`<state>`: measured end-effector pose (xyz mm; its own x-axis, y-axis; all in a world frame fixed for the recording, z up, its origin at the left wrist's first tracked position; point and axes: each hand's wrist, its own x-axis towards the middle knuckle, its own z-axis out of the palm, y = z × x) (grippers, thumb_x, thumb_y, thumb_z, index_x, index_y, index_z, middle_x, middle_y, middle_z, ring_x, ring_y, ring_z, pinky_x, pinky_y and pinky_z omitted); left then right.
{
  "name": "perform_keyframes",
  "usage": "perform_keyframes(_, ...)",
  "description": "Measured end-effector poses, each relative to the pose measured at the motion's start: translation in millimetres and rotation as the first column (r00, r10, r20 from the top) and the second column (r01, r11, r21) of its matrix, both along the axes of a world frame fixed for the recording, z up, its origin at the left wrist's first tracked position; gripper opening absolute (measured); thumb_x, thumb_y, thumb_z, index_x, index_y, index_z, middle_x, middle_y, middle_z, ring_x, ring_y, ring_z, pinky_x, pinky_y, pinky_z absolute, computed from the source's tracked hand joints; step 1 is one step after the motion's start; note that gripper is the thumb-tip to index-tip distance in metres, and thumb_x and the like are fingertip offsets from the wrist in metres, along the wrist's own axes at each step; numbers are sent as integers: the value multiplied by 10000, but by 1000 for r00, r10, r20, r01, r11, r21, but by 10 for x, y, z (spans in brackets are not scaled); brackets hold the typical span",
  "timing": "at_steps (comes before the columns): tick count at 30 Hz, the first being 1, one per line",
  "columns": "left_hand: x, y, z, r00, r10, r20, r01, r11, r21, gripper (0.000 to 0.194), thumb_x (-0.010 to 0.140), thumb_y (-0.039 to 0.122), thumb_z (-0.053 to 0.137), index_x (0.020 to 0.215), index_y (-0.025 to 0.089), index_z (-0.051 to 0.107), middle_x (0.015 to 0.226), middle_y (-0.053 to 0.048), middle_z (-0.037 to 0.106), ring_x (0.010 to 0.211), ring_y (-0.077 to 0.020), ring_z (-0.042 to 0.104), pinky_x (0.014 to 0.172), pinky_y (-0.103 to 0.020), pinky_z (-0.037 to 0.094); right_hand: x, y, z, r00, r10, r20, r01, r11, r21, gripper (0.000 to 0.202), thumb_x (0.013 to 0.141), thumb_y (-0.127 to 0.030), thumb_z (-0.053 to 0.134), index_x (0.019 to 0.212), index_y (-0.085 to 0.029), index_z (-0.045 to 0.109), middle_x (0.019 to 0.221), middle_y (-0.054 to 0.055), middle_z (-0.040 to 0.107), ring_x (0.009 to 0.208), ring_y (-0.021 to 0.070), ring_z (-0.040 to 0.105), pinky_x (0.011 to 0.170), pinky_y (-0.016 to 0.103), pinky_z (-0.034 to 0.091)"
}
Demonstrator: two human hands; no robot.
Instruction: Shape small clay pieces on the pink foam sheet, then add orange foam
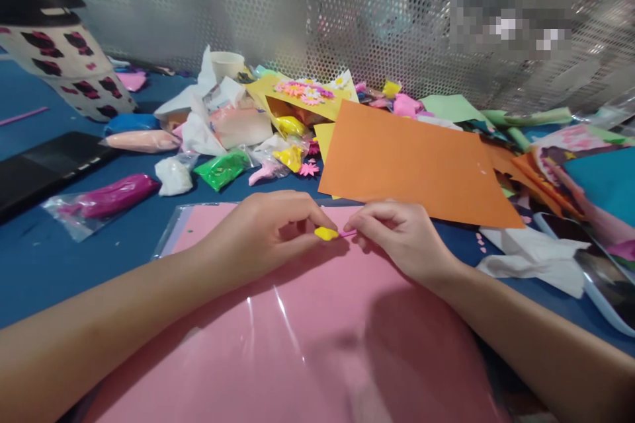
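My left hand pinches a small yellow clay piece between thumb and fingertips. From its right side a thin purple strip reaches to my right hand, whose thumb and fingers are closed on the strip's other end. The two hands face each other, their fingertips a short gap apart. Both are over the upper part of a pink sheet covered in shiny clear plastic.
Bagged clay, including a magenta pack and a green pack, lies behind and left. Orange paper is behind my right hand. A patterned cup stands back left; a phone and crumpled tissue lie right.
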<state>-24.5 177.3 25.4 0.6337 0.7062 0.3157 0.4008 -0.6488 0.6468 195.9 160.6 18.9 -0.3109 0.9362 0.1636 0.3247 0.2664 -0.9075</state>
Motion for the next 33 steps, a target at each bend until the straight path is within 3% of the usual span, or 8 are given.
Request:
perform_keyframes(3,0,12,-10,1000,0,-11,-1,998,-55,149,921,283,577,904,220,710,890,-9,738,798,-137,646,696,-226,463,-2,-15,2,1000,12,27,-12,1000,10,270,885,-320,605,719,-145,726,577,3,634,524,83,562,490,192,443)
perform_keyframes(12,-7,42,-44,999,23,-25,-23,999,-33,180,905,330,603,860,220,738,850,-5,737,763,-129,641,686,-220,463,4,-21,-13,986,57,158,-77,990,122,278,916,-292,584,705,-180,725,571,-19,653,516,77,569,510,200,434)
perform_keyframes(15,-20,39,-36,999,5,-35,-6,1000,-26,178,902,351,619,870,236,750,829,-1,732,746,-124,638,673,-215,460,-3,-27,-20,983,28,179,-70,971,230,161,908,-234,591,881,-208,748,735,-8,737,613,98,632,603,232,480)
perform_keyframes(20,-11,38,-51,999,-32,-40,32,999,-1,231,928,367,592,830,230,749,740,4,698,710,-118,610,639,-203,430,-20,-58,-61,956,62,286,-187,881,434,315,905,-144,552,1175,-258,669,1084,10,753,902,152,689,818,328,488)
perform_keyframes(22,-3,42,-65,998,-53,-36,53,999,9,272,941,379,572,797,218,738,712,5,683,697,-116,596,629,-199,420,-24,-62,-73,945,62,320,-214,859,465,283,912,-153,564,1155,-249,673,1059,10,759,930,159,687,835,340,473)
perform_keyframes(27,-1,41,-72,997,-45,-56,46,999,17,299,916,437,596,755,208,701,702,16,673,659,-109,582,593,-198,402,-36,-41,-59,963,62,263,-189,852,489,134,891,-199,634,988,-215,725,765,-6,752,683,133,644,662,300,468)
perform_keyframes(30,5,9,-52,997,60,-47,-59,998,25,259,848,469,673,836,210,674,747,30,692,657,-112,609,578,-197,415,-55,-39,-34,988,60,140,-117,889,442,97,837,-144,684,892,-199,741,762,0,754,676,123,660,629,258,506)
perform_keyframes(33,21,-34,-26,997,78,-4,-78,995,64,212,870,423,661,972,237,672,828,33,713,712,-113,646,616,-197,450,-75,-57,-21,998,56,14,-57,953,297,86,812,-130,703,799,-206,742,729,-13,745,625,103,671,584,214,536)
